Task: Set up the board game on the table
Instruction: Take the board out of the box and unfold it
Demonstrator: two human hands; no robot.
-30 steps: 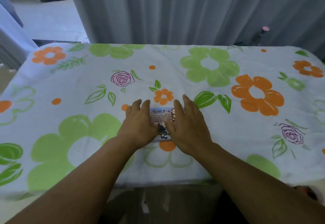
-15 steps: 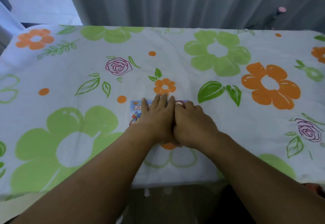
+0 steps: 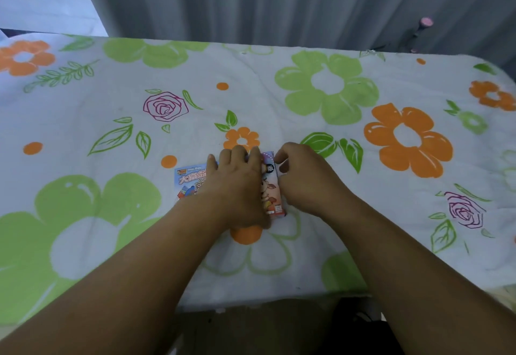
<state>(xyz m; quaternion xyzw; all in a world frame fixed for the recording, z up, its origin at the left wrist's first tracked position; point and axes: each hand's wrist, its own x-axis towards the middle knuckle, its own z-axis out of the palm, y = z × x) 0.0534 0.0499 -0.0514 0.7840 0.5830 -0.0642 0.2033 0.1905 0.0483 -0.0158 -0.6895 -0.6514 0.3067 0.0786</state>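
Task barely started. Only the board (image 3: 187, 184) is out, and it looks folded into a small packet, not opened. No pieces, cards or dice show anywhere on the table (image 3: 111, 109). Left to do, by my read: unfold the board flat, then lay out whatever else belongs to the game - none of it is in view.

Board sits on the floral cloth, mostly under the left hand (image 3: 237, 184). A blue printed part sticks out just left of that hand, and a narrow printed strip shows between the two hands.

Left hand: palm down on the board, fingers fairly straight and laid forward over its far edge. It presses and holds nothing - looks like it pins the packet in place.

Right hand (image 3: 304, 181): just right of the board, touching its right edge. Fingers (image 3: 280, 156) curled in tight, narrow gap, thumb and forefinger closed on that edge as far as I can see. The exact contact is small and partly hidden by the knuckles. Likely step in hand: lifting the right flap to open the fold while the left hand anchors.

Grey curtain (image 3: 279, 0) hangs beyond the far side of the table, well apart from both hands.
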